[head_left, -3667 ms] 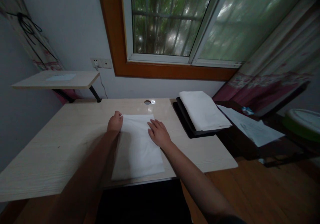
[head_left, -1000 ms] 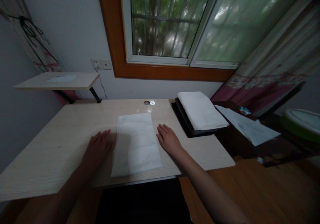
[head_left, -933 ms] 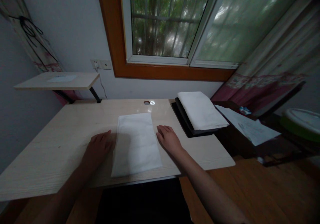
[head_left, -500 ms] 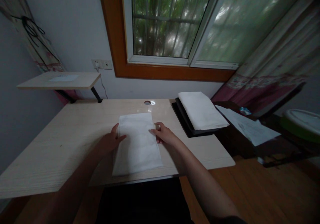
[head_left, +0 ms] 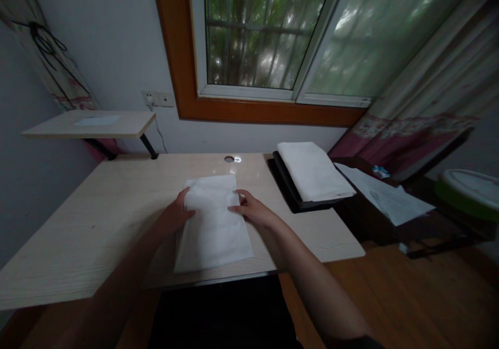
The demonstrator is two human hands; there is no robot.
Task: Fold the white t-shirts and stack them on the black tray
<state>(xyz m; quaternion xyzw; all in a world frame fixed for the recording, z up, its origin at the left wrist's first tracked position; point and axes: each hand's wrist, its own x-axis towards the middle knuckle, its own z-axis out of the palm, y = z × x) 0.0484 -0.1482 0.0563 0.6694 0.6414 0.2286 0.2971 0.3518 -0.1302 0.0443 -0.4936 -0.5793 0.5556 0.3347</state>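
Observation:
A folded white cloth (head_left: pixel 213 229) lies flat on the pale wooden desk (head_left: pixel 117 198), directly in front of me. My left hand (head_left: pixel 177 215) grips its left edge, thumb on top and the fingers along the side. At the opposite edge, my right hand (head_left: pixel 251 207) holds the cloth with its thumb on the upper face and its index finger by the rim. The undersides of the fingers are hidden. Farther right, another folded white cloth (head_left: pixel 314 170) rests on a black flat object (head_left: pixel 286 188), apart from both hands.
A small raised shelf (head_left: pixel 128 123) on black legs stands at the back left, with a paper on it. Behind the desk is a window (head_left: pixel 253 37). To the right, a paper sheet (head_left: pixel 385 193) lies on a dark surface near a green-and-white round object (head_left: pixel 470 190).
My right hand has shifted slightly left, its index finger and thumb now farther onto the cloth. The left hand and the cloth have barely moved.

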